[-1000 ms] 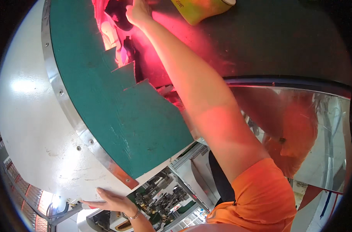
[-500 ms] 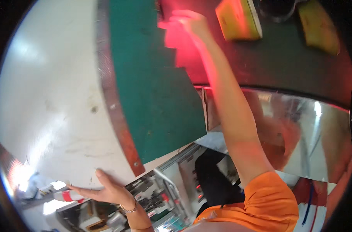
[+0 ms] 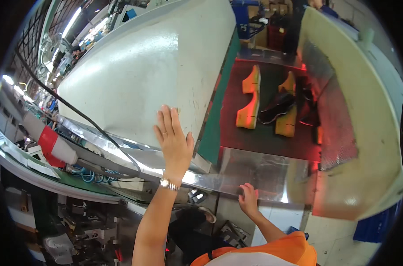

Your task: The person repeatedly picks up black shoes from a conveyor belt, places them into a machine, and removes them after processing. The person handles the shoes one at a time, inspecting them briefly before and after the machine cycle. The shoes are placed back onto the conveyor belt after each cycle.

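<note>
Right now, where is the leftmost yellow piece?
In the head view, right of centre, the leftmost yellow piece is on the dark belt, between the green strip and the nearest black shoe.

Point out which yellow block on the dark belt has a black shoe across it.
The yellow block just right of the fully exposed block: a black shoe covers part of its middle.
</note>
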Demonstrator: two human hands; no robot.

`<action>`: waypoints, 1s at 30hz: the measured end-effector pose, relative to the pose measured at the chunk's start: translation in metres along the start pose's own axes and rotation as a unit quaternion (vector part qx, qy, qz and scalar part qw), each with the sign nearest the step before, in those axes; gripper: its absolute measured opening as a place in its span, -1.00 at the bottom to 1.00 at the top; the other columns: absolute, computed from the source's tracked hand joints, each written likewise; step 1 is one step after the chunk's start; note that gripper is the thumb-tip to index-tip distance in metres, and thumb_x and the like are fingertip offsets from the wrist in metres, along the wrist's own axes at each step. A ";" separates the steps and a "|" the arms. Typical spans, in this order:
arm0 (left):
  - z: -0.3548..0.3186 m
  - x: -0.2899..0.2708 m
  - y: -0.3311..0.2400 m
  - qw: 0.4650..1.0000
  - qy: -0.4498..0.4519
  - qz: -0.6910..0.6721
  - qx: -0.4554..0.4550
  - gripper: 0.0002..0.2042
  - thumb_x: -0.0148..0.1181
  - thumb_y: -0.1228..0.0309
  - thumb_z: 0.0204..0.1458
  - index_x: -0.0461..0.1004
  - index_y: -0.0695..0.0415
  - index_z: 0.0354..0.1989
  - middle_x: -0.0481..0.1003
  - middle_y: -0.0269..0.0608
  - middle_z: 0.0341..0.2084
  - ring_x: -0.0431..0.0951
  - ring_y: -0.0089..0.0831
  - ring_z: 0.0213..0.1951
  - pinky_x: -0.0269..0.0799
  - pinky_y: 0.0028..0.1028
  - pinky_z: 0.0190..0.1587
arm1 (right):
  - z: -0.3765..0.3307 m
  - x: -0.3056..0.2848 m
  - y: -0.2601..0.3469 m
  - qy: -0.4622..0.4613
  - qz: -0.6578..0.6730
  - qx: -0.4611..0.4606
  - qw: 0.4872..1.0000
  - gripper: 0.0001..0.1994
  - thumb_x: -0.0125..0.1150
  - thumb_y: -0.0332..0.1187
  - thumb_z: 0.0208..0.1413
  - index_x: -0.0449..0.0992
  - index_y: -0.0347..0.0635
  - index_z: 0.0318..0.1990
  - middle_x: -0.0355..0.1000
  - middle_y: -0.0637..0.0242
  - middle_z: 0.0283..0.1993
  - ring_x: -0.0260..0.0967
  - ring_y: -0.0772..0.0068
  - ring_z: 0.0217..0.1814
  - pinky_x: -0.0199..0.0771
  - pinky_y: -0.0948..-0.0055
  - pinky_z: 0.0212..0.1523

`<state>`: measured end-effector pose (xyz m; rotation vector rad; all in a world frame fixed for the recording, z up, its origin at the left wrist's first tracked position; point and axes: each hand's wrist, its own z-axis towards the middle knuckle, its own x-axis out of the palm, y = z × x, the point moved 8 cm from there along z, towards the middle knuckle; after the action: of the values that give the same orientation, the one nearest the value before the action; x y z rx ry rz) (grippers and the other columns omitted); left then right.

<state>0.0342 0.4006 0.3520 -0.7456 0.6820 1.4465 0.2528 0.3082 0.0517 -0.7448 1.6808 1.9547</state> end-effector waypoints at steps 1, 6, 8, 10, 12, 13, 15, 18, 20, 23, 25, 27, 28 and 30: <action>-0.003 -0.002 0.000 1.000 0.017 0.000 -0.003 -0.16 0.18 0.46 -0.19 -0.22 0.21 0.26 -0.15 0.06 0.25 -0.12 -0.03 0.27 -0.09 -0.10 0.20 | -0.018 -0.001 0.001 0.026 -0.126 -0.024 0.991 -0.48 0.12 -0.48 -0.24 0.26 -0.20 0.02 0.17 -0.05 0.08 0.13 0.00 0.12 -0.08 -0.13 0.16; -0.010 -0.013 0.000 0.998 0.060 -0.003 0.007 -0.18 0.17 0.47 -0.16 -0.22 0.17 0.27 -0.19 -0.05 0.28 -0.13 -0.04 0.27 0.01 -0.09 0.17 | -0.037 -0.033 -0.069 0.014 -0.362 -0.023 0.932 -0.29 0.18 -0.38 -0.32 0.13 -0.14 0.14 -0.05 -0.01 0.25 0.01 -0.23 0.18 -0.35 -0.39 0.14; -0.011 -0.013 0.002 0.999 0.053 0.010 0.007 -0.17 0.18 0.46 -0.14 -0.24 0.14 0.27 -0.21 -0.06 0.28 -0.12 -0.04 0.27 0.08 -0.07 0.13 | -0.031 -0.034 -0.086 0.087 -0.360 0.012 0.929 -0.28 0.19 -0.34 -0.32 0.12 -0.11 0.15 -0.06 0.00 0.26 0.01 -0.24 0.18 -0.36 -0.39 0.15; -0.010 -0.006 0.007 0.999 0.053 0.010 0.005 -0.19 0.14 0.47 -0.13 -0.22 0.12 0.28 -0.21 -0.09 0.28 -0.13 -0.05 0.28 0.09 0.00 0.12 | -0.029 -0.028 -0.098 0.130 -0.358 0.037 0.924 -0.26 0.19 -0.30 -0.31 0.09 -0.08 0.17 -0.08 0.01 0.27 -0.01 -0.26 0.20 -0.36 -0.39 0.15; -0.007 -0.003 0.007 0.998 0.059 -0.003 0.012 -0.18 0.15 0.48 -0.14 -0.24 0.09 0.28 -0.22 -0.10 0.29 -0.15 -0.05 0.28 0.11 0.04 0.10 | -0.030 -0.020 -0.111 0.143 -0.362 0.053 0.920 -0.22 0.21 -0.27 -0.30 0.04 -0.06 0.19 -0.13 0.01 0.29 -0.06 -0.29 0.22 -0.37 -0.38 0.15; -0.011 -0.002 0.008 0.997 0.073 -0.010 0.010 -0.17 0.16 0.47 -0.14 -0.25 0.09 0.28 -0.23 -0.10 0.29 -0.15 -0.05 0.28 0.11 0.04 0.10 | -0.035 -0.017 -0.113 0.179 -0.362 0.078 0.912 -0.21 0.20 -0.25 -0.28 0.00 -0.05 0.21 -0.17 0.01 0.31 -0.11 -0.29 0.25 -0.36 -0.37 0.16; -0.008 -0.004 0.004 0.995 0.093 -0.026 0.016 -0.15 0.18 0.47 -0.15 -0.26 0.09 0.28 -0.25 -0.09 0.29 -0.17 -0.04 0.28 0.10 0.04 0.11 | -0.031 -0.021 -0.111 0.240 -0.356 0.131 0.894 -0.18 0.18 -0.23 -0.23 -0.09 -0.03 0.25 -0.27 0.01 0.34 -0.19 -0.27 0.30 -0.34 -0.34 0.17; -0.006 -0.001 0.010 0.996 0.091 0.002 0.020 -0.12 0.21 0.47 -0.16 -0.30 0.09 0.28 -0.29 -0.10 0.29 -0.20 -0.04 0.29 0.08 0.06 0.12 | -0.033 -0.019 -0.112 0.245 -0.317 0.142 0.905 -0.15 0.16 -0.23 -0.22 -0.16 -0.02 0.27 -0.37 0.00 0.36 -0.31 -0.32 0.33 -0.32 -0.29 0.19; -0.012 0.004 0.012 0.995 0.099 0.005 0.017 -0.11 0.21 0.48 -0.17 -0.31 0.08 0.28 -0.31 -0.11 0.29 -0.21 -0.05 0.29 0.08 0.06 0.11 | -0.031 -0.013 -0.110 0.255 -0.302 0.130 0.909 -0.14 0.16 -0.26 -0.24 -0.16 -0.02 0.28 -0.40 0.03 0.37 -0.34 -0.34 0.33 -0.28 -0.30 0.18; -0.010 -0.002 0.009 0.994 0.108 -0.028 0.015 -0.09 0.21 0.50 -0.18 -0.33 0.06 0.29 -0.32 -0.13 0.30 -0.23 -0.05 0.29 0.09 0.07 0.11 | -0.032 -0.015 -0.111 0.270 -0.296 0.172 0.900 -0.18 0.12 -0.31 -0.18 -0.17 0.00 0.28 -0.42 0.13 0.39 -0.38 -0.26 0.36 -0.32 -0.25 0.21; -0.011 -0.001 0.008 0.992 0.114 -0.048 0.018 -0.08 0.21 0.52 -0.19 -0.34 0.03 0.29 -0.32 -0.15 0.30 -0.24 -0.05 0.30 0.10 0.07 0.11 | -0.034 -0.019 -0.114 0.279 -0.289 0.187 0.897 -0.16 0.14 -0.31 -0.20 -0.18 0.01 0.28 -0.43 0.13 0.39 -0.42 -0.26 0.36 -0.29 -0.23 0.22; -0.008 -0.002 0.006 0.991 0.120 -0.058 0.019 -0.09 0.18 0.57 -0.20 -0.33 0.01 0.29 -0.31 -0.15 0.30 -0.20 -0.03 0.29 0.12 0.02 0.11 | -0.031 -0.019 -0.115 0.286 -0.286 0.197 0.893 -0.13 0.17 -0.31 -0.22 -0.19 0.02 0.29 -0.45 0.14 0.39 -0.45 -0.25 0.37 -0.26 -0.22 0.22; -0.008 -0.003 0.010 0.991 0.114 -0.070 0.023 -0.10 0.16 0.59 -0.19 -0.31 0.01 0.29 -0.30 -0.14 0.30 -0.18 -0.01 0.28 0.12 -0.03 0.12 | -0.028 -0.017 -0.113 0.291 -0.288 0.201 0.890 -0.11 0.19 -0.31 -0.24 -0.21 0.02 0.29 -0.46 0.13 0.39 -0.46 -0.25 0.37 -0.24 -0.22 0.21; -0.011 -0.003 0.015 0.990 0.105 -0.083 0.034 -0.16 0.12 0.60 -0.18 -0.24 0.03 0.28 -0.25 -0.11 0.29 -0.14 -0.01 0.27 0.12 -0.12 0.14 | -0.027 -0.016 -0.111 0.306 -0.286 0.210 0.883 -0.07 0.22 -0.32 -0.26 -0.23 0.02 0.29 -0.49 0.13 0.39 -0.47 -0.25 0.37 -0.19 -0.21 0.21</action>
<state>0.0191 0.3896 0.3471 -0.8882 0.8057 1.1984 0.3403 0.2986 -0.0235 -1.5680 1.8285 0.9449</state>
